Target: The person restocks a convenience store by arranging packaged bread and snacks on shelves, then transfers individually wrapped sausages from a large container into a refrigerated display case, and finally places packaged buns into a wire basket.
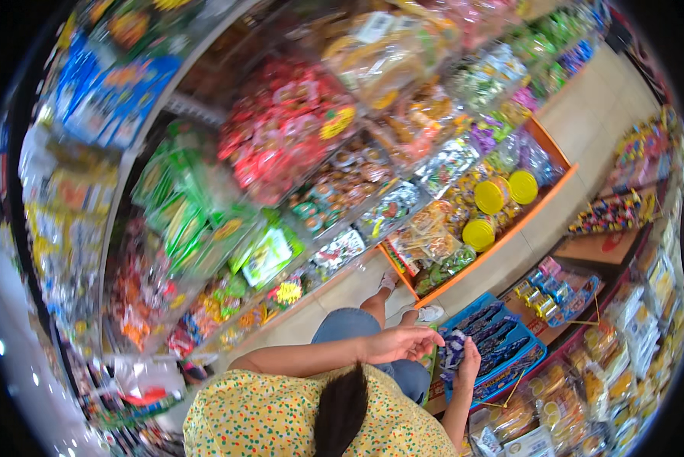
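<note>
My right hand grips a bunch of small dark-blue and white wrapped packets over the near side of a bright-blue display box. Rows of similar dark packets stand inside that box. My left hand hovers just left of the bunch, palm partly up, with loosely curled fingers spread apart. It appears to hold nothing; whether its fingertips touch the packets is unclear. My knees, in denim, are bent below my arms.
Tiered shelves of bagged sweets, including red-wrapped ones, fill the left. An orange-edged bin with yellow-lidded jars juts into the tiled aisle. Packaged cakes line the right. Small blue and yellow tubs sit beyond the blue box.
</note>
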A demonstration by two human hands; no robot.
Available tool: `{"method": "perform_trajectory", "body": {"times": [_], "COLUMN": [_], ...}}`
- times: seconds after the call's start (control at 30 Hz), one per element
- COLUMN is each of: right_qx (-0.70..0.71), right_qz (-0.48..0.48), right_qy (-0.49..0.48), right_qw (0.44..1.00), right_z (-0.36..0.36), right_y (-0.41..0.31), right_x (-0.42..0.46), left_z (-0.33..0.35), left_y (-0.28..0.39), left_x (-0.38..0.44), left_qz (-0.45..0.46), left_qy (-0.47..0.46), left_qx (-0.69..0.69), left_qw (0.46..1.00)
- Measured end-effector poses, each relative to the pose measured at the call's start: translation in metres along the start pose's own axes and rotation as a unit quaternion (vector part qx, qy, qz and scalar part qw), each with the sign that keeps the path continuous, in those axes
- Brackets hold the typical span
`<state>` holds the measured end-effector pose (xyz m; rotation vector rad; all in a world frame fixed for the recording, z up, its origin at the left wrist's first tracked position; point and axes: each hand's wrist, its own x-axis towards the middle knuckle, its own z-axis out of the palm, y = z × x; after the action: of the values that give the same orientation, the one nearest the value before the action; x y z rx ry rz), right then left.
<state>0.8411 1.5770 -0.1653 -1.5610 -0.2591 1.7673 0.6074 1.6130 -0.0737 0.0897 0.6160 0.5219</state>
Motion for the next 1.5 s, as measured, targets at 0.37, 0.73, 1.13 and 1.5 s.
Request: {"method": "perform_trajectory", "body": {"times": [0.37, 0.73, 1.13, 1.5], "right_qx": [-0.136, -0.165, -0.312, -0.471], "right_qz": [0.013, -0.045, -0.029, -0.068], "right_qy": [-0.116, -0.163, -0.25, -0.33], "right_qw": [0.984, 0.972, 0.916, 0.815], "right_z": [0.018, 0.055, 0.152, 0.197], "right_y": [-0.022, -0.014, 0.034, 0.053], "right_x": [0.018, -0.011, -0.042, -0.035], "left_z": [-0.021, -0.032, -0.091, -0.13], "left_y": [-0.046, -0.043, -0.074, -0.152], "left_x": [-0.105, -0.148, -0.241, -0.246], "left_qz": [0.243, 0.287, 0.411, 0.467], "left_qy": [0.224, 0.177, 0.287, 0.518], "left_qx": [-0.019, 0.027, 0.031, 0.152], "left_qw": [0.944, 0.941, 0.865, 0.7]}}
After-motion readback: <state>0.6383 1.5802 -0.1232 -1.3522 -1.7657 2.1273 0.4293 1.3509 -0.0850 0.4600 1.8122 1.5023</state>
